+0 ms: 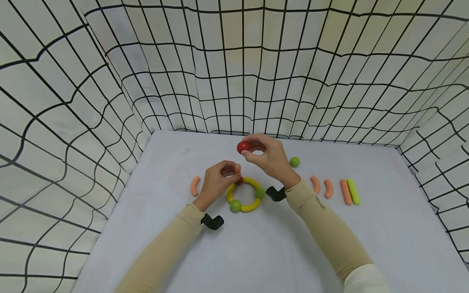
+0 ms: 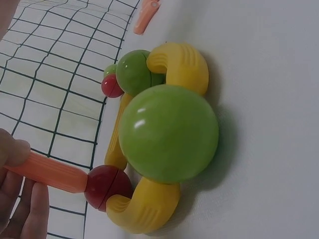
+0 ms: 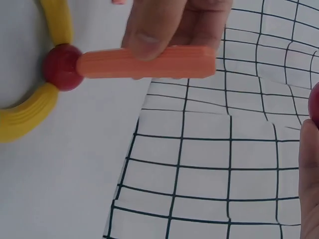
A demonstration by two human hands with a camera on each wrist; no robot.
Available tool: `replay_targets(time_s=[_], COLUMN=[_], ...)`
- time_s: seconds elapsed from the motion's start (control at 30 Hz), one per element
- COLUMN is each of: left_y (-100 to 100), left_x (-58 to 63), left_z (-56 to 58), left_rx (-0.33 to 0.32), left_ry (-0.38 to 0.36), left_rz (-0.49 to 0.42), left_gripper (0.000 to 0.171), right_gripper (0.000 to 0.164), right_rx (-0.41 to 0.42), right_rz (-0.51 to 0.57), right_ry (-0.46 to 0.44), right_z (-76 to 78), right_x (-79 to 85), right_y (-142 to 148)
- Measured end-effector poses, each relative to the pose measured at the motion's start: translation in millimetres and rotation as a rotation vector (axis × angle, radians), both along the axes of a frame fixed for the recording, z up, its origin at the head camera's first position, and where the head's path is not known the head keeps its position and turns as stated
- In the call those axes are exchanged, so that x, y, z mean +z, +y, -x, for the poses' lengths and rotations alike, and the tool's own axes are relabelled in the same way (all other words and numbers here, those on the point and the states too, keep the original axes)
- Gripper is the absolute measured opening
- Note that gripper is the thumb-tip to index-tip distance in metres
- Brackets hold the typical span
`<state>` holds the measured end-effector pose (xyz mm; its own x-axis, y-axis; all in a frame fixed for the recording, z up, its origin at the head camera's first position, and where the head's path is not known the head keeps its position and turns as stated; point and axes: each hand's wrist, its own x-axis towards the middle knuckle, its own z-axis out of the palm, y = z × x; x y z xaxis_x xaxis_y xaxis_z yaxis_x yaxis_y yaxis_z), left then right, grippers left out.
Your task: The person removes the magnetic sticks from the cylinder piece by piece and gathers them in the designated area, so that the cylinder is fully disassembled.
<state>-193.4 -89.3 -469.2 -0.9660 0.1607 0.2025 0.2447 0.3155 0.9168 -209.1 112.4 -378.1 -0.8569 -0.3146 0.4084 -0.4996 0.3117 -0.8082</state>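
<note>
My left hand (image 1: pixel 215 179) grips a straight orange rod (image 3: pixel 149 62), whose lower end meets a red ball (image 2: pixel 102 186) in a ring on the table. Curved yellow pieces (image 1: pixel 250 208) form that ring, joined by this red ball and two green balls (image 2: pixel 169 132). Up above the ring's far side, my right hand (image 1: pixel 269 156) pinches another red ball (image 1: pixel 243 147) between thumb and fingers. It is apart from the rod's upper end. In the right wrist view only the edge of this held ball (image 3: pixel 314 102) and part of the thumb show.
A loose green ball (image 1: pixel 294 161) lies beyond the right wrist. Curved orange pieces (image 1: pixel 328 189), a straight orange rod (image 1: pixel 345 192) and a lime rod (image 1: pixel 353 191) lie to the right. Another curved orange piece (image 1: pixel 195 186) is left of my left hand. Black netting (image 1: pixel 242 77) surrounds the table.
</note>
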Motion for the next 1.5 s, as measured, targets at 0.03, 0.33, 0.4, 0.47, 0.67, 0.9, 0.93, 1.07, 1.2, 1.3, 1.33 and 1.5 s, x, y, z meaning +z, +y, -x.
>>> replay_targets(time_s=[0.03,0.33,0.4,0.47,0.67,0.9,0.93,1.07,1.2,1.3,1.33,1.5], left_y=[-0.1,-0.3,0.0,0.2,-0.2,-0.7,-0.7,-0.5,-0.6,-0.7,-0.9,-1.4], left_x=[0.1,0.4,0.8,0.8,0.5,0.6,0.5,0.1,0.2,0.6,0.6,1.4], left_z=[0.2,2.2,1.9,1.6,0.4,0.4,0.4,0.0,0.0,0.4,0.6,0.4], left_rx=[0.003,0.029,0.032,0.034,0.041,0.034,0.034,0.034,0.03,0.032,0.033,0.033], left_ry=[-0.003,-0.022,-0.028,-0.03,-0.034,-0.042,-0.039,-0.032,-0.032,-0.038,-0.039,-0.035], left_rz=[0.008,0.067,0.074,0.079,0.084,0.07,0.068,0.06,0.045,0.038,0.036,0.041], left_gripper=[0.027,0.029,0.029,0.029,0.028,0.029,0.029,0.028,0.027,0.027,0.027,0.028], right_gripper=[0.033,0.035,0.035,0.035,0.036,0.037,0.037,0.038,0.039,0.039,0.039,0.039], right_rx=[-0.002,-0.06,-0.092,-0.123,-0.195,-0.263,-0.269,-0.287,-0.312,-0.337,-0.341,-0.319], right_rz=[0.001,-0.013,-0.036,-0.055,-0.112,-0.158,-0.162,-0.174,-0.216,-0.261,-0.28,-0.354], right_ry=[-0.015,-0.063,-0.075,-0.105,-0.185,-0.191,-0.201,-0.225,-0.237,-0.27,-0.276,-0.259], right_z=[0.5,7.5,9.0,9.3,12.6,20.3,21.6,25.5,28.2,30.5,31.0,33.9], right_x=[-0.5,-15.4,-17.6,-18.1,-23.0,-33.8,-35.4,-41.8,-48.9,-54.6,-56.4,-65.0], right_y=[1.6,26.7,35.2,43.6,65.6,90.0,94.1,111.0,126.2,135.5,138.5,152.3])
